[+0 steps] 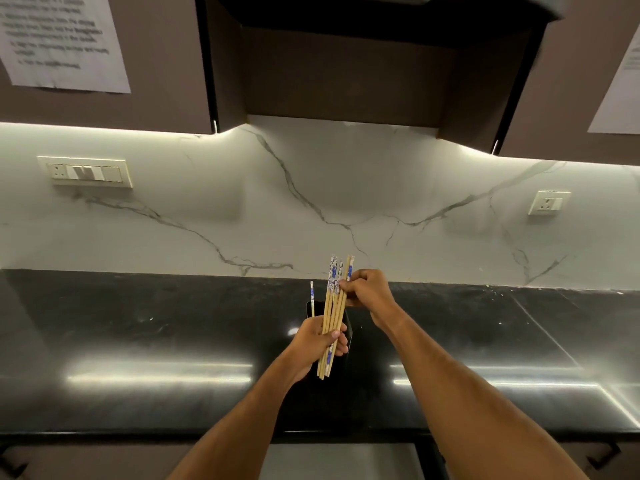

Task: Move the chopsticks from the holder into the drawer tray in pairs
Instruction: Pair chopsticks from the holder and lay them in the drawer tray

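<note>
A black table [138,341] spans the lower frame, with a dark holder [347,327] at centre. Over it, the left hand [317,344] grips the bundled chopsticks [333,317] low, while the right hand [369,292] fingers [346,287] pinch their patterned tops; one chopstick [312,299] stands in the holder.

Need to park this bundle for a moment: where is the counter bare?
Bare glossy black stone counter lies left of the black holder, and more to its right up to the marble backsplash. Crowded only at the holder, where both hands grip the wooden chopsticks.
</note>
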Motion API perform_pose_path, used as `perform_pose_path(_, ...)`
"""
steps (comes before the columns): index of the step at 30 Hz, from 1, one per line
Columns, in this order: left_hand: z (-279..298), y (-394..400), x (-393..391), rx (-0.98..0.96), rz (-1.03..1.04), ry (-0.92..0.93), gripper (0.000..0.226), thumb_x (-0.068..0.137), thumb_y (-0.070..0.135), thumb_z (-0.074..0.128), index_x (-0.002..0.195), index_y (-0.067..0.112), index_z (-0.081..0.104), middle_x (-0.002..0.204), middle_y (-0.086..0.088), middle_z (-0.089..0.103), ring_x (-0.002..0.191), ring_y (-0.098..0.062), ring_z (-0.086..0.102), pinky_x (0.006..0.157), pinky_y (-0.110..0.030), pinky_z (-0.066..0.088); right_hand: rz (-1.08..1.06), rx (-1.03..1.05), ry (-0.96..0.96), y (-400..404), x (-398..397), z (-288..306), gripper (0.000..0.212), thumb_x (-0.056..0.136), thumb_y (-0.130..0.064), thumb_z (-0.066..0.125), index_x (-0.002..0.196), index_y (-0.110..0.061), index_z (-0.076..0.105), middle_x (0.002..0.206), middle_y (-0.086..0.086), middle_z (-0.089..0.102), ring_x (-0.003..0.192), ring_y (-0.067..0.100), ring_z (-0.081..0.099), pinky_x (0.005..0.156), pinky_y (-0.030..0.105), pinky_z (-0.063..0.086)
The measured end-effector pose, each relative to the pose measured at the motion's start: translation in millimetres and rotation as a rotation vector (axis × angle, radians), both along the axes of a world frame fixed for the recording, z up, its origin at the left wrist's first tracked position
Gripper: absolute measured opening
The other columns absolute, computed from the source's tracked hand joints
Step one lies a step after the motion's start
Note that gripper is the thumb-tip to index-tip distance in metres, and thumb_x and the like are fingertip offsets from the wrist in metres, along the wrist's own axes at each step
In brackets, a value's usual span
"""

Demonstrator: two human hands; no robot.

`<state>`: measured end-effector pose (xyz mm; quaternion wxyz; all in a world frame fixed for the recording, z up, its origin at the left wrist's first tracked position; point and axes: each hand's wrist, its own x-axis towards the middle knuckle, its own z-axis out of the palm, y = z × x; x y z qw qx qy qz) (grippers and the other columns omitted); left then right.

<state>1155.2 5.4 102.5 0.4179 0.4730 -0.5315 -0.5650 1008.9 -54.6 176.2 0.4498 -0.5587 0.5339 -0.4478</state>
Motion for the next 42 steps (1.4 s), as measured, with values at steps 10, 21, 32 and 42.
perform_pose_path(10,8.0,31.6,10.2,0.018,-0.045,-0.043,0.019,0.101,0.004,0.052,0.114,0.005,0.066,0.097,-0.013,0.073,0.091,-0.024,0.074,0.091,-0.043,0.060,-0.222,-0.182,-0.063,15.0,0.6,34.9,0.008,0.095,-0.002,0.061,0.089,-0.003,0.065,0.090,0.012,0.070,0.082,0.024,0.069,0.078,0.035,0.061)
perform_pose_path(21,17.9,34.3,14.0,0.103,0.097,0.118,0.022,0.104,0.002,0.046,0.116,0.003,0.064,0.099,-0.017,0.069,0.095,-0.030,0.075,0.090,-0.046,0.061,-0.464,-0.630,-0.182,39.6,-8.2,67.7,0.003,0.092,0.001,0.065,0.089,-0.001,0.064,0.078,0.020,0.067,0.060,0.026,0.066,0.054,0.028,0.059)
perform_pose_path(32,57.6,9.8,-13.3,0.127,0.263,0.541,0.021,0.105,-0.006,0.036,0.114,-0.006,0.055,0.101,-0.029,0.072,0.091,-0.039,0.075,0.089,-0.051,0.059,-0.334,-0.324,-0.283,70.7,16.7,11.2,0.007,0.088,0.007,0.069,0.089,0.000,0.070,0.076,0.012,0.075,0.064,0.025,0.074,0.062,0.035,0.064)
perform_pose_path(42,68.0,-4.3,-17.6,0.134,0.434,0.480,0.024,0.097,-0.013,0.047,0.097,-0.005,0.069,0.087,-0.020,0.072,0.073,-0.027,0.072,0.067,-0.036,0.062,-0.307,-0.300,0.099,67.4,26.8,-22.3,0.015,0.086,-0.006,0.075,0.096,-0.016,0.081,0.078,-0.005,0.077,0.072,0.007,0.075,0.078,0.030,0.064)
